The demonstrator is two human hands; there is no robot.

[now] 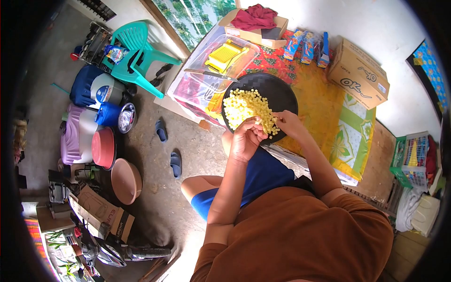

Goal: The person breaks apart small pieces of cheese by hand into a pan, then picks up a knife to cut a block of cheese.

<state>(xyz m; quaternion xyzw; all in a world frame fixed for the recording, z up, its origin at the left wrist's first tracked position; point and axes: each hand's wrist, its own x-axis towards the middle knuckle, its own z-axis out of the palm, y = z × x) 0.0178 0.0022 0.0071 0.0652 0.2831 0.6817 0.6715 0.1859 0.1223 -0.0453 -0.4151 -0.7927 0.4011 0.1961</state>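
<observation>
A heap of small pale-yellow cubes lies on the left half of a round black tray. My left hand is over the tray's near rim, its fingers curled in at the lower edge of the heap. Across from it, my right hand reaches in from the right, fingertips bent together beside the cubes. What either set of fingers holds is too small to make out. Left of the tray, a knife rests across a clear plastic tub. A yellow slicer sits at that tub.
Beyond the tray stand an open carton with a dark red cloth, several blue boxes and a cardboard box. Off to the left are a green chair, basins and slippers on the floor.
</observation>
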